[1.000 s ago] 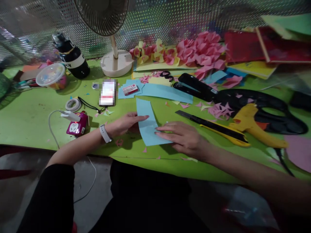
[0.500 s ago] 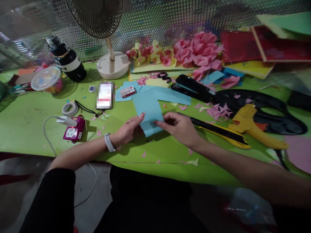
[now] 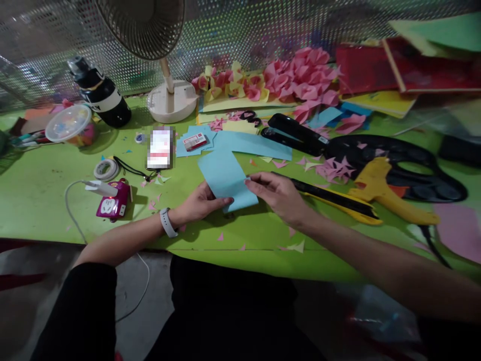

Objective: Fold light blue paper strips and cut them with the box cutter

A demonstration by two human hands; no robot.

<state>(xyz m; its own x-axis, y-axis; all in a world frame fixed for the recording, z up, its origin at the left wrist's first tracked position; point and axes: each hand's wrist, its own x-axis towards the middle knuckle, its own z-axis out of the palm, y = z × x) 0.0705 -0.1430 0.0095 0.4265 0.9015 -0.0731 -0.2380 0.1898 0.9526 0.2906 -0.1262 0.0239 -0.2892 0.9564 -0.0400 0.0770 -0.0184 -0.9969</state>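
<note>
I see everything dim and slightly soft; glints speckle the perforated panel (image 3: pixel 229 37), and pixelation masks the smartphone (image 3: pixel 160 149).

One fan (image 3: pixel 145 32) is standing; one black bottle (image 3: pixel 105 103) is standing left of the fan, one lidded tub (image 3: pixel 69 126) farther left. One phone (image 3: pixel 159 149) is lying before the fan, one tape roll (image 3: pixel 106 177) front-left.

A plain light-blue paper strip (image 3: pixel 224 176) is held aslant.
</note>
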